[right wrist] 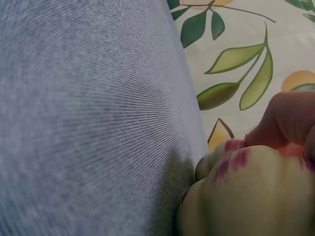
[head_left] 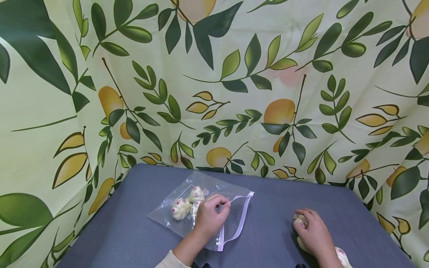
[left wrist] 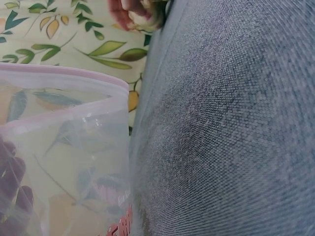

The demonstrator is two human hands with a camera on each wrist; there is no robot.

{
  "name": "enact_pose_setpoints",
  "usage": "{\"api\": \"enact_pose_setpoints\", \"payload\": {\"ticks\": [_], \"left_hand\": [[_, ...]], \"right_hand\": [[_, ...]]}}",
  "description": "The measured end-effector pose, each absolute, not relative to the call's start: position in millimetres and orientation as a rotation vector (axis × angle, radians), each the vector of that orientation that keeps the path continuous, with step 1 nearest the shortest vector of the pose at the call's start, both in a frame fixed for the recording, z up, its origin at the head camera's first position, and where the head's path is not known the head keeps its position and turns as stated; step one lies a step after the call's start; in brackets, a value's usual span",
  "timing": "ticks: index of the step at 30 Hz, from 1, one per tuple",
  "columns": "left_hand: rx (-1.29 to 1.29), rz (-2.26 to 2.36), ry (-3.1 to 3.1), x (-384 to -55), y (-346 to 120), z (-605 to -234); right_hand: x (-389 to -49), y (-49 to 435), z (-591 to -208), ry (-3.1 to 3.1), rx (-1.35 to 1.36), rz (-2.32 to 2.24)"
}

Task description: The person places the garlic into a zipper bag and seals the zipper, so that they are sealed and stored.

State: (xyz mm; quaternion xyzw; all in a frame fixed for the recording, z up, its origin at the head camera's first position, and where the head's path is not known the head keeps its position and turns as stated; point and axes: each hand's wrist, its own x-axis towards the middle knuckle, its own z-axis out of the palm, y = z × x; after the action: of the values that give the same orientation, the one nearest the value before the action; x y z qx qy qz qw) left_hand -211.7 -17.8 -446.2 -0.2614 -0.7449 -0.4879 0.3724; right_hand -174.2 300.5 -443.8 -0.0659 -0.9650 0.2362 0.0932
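Bag: While my left hand (head_left: 211, 216) pinches one lip of it, the clear zip bag (head_left: 162, 214) lies on the grey table (head_left: 268, 216), its mouth gaping to my right.
Zip strip: the pale lilac strip (head_left: 246, 209) bows away from the pinched lip, meeting it at both ends; a clear gap between them.
Bagged bulbs: a cluster of purple-streaked garlic bulbs (head_left: 181, 209) inside, well back from the zip; one partly behind my left hand.
Left grip: fingertips and thumb closed on the lip. Best, I judge, to pinch near the middle and lift lightly, so the gap stays wide and the bag does not skid.
Right grip: my right hand (head_left: 313, 232) grasps a garlic bulb (head_left: 300, 220), well apart from the bag. Whether it is clear of the table, I cannot tell.
Loose bulbs: at least one more bulb (head_left: 343, 257) beside my right wrist, partly covered by it.
Handling note: the bulb is round and lobed, so thumb and fingers should probably oppose across its widest part; a hold high on it would leave the underside free and avoid nudging its neighbours.
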Motion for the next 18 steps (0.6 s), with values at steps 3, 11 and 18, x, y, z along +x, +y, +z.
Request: {"api": "enact_pose_setpoints", "payload": {"ticks": [3,11,18], "left_hand": [[-0.675,-1.255,-1.907,-212.2,-17.6,-446.6],[-0.673,-1.263,-1.913,-212.7,-17.2,-447.7],[-0.673,-1.264,-1.913,-212.1,-17.0,-447.7]], "right_hand": [[-173.4,302.1,-445.6,-2.844,-0.128,0.684],[-172.8,303.6,-448.3,-2.82,-0.009,0.654],[-173.3,306.4,-449.8,-2.859,0.017,0.651]]}}
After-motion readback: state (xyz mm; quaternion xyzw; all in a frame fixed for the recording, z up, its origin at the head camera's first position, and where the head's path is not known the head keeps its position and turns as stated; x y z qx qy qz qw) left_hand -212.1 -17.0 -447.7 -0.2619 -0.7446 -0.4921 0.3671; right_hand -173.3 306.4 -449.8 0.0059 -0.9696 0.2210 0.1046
